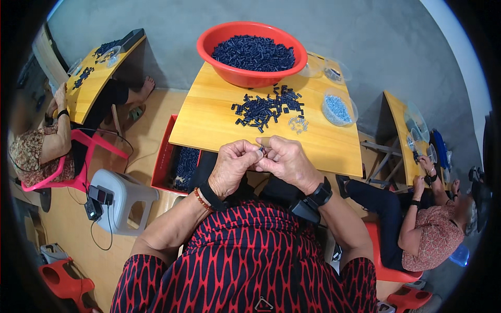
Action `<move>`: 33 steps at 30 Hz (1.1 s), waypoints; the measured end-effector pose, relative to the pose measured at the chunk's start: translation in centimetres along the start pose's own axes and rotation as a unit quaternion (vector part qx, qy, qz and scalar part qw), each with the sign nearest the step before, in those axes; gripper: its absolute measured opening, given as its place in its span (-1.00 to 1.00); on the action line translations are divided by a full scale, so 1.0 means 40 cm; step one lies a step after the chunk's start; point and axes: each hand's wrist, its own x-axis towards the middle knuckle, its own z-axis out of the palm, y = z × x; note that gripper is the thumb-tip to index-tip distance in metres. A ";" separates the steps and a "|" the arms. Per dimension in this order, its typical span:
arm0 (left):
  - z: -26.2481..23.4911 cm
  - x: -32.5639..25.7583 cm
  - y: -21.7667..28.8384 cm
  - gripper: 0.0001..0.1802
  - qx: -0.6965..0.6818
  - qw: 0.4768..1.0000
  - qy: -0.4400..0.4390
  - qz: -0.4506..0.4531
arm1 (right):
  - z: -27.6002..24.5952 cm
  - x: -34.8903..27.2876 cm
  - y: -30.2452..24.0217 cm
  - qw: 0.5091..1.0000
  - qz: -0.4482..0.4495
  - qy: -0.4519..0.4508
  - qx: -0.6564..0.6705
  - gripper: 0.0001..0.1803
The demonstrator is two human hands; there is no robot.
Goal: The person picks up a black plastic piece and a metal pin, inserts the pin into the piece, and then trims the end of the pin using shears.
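Note:
My left hand point(233, 166) and my right hand point(290, 160) meet fingertip to fingertip at the near edge of the yellow table point(203, 112). Both are closed in a pinch around a small dark piece point(262, 148), mostly covered by the fingers. Just beyond them lies a loose pile of short dark plastic pieces point(259, 110). To its right is a little heap of clear pieces point(298, 124). A clear tub of light blue pieces point(338, 109) stands near the right edge.
A red basin point(252, 78) full of dark pieces stands at the far side. Below the table's left edge is a red box point(163, 166) holding more. A grey stool point(121, 195) with cables is at left. People sit at tables on both sides.

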 end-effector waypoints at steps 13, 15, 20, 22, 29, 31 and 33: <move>-0.004 0.000 0.003 -0.89 0.003 1.000 0.009 -0.019 | -0.008 0.019 -0.022 0.987 -0.074 -0.010 -0.142 -0.73; -0.005 0.002 0.003 -0.89 0.006 1.000 0.010 -0.018 | -0.011 0.023 -0.019 0.987 -0.070 -0.022 -0.146 -0.75; -0.012 0.004 -0.005 -0.90 0.042 0.999 0.019 0.012 | 0.003 0.022 0.000 0.975 -0.116 -0.019 -0.190 -0.80; -0.016 0.005 -0.010 -0.91 0.041 0.999 0.025 0.018 | 0.013 0.023 0.003 0.968 -0.140 -0.010 -0.207 -0.80; -0.016 -0.002 -0.011 -0.94 0.077 0.996 0.027 0.037 | 0.031 0.006 -0.021 0.949 -0.147 -0.002 -0.280 -0.80; -0.011 0.003 -0.007 -0.94 0.081 0.996 0.028 0.031 | 0.036 0.005 -0.009 0.949 -0.149 0.006 -0.279 -0.78; -0.013 0.002 -0.008 -0.94 0.086 0.996 0.027 0.026 | 0.036 0.001 -0.006 0.948 -0.150 0.015 -0.278 -0.76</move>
